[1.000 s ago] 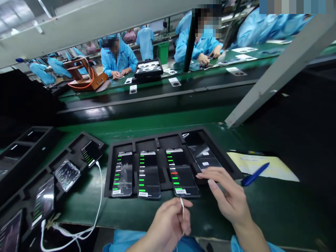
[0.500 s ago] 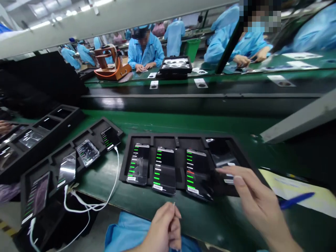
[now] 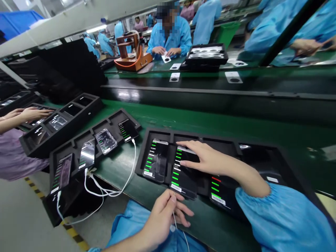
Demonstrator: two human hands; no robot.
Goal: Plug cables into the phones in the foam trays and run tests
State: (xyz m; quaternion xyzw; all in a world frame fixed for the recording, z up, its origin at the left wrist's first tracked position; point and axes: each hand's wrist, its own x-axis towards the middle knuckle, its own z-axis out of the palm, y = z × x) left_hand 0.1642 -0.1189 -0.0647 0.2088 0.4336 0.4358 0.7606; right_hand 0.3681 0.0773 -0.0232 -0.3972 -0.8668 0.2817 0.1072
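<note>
My left hand [image 3: 166, 213] is at the table's front edge, thumb and index finger pinching a thin white cable [image 3: 175, 219] that hangs down in front of my blue clothing; the other fingers are loosely spread. The cable's tip is close to the lower end of the middle-left phone [image 3: 181, 178] in the near black tray [image 3: 140, 164]. Over that phone's upper part reaches my right hand [image 3: 198, 157], fingers apart; whether they touch the screen I cannot tell. To its left lies another phone [image 3: 156, 161] with green and white lines. My right forearm partly covers a phone with a red line [image 3: 219, 189].
A second black tray [image 3: 105, 122] on the left holds several phones, some joined to white cables [image 3: 134, 157]. Beyond it, a co-worker's hand [image 3: 35, 113] rests over another tray. A raised ledge [image 3: 183, 91] runs behind, with white cards [image 3: 233, 77] on it.
My right hand has moved left, from the rightmost phone to the second phone. My left hand has come up nearer that phone's lower end. The view has swung left.
</note>
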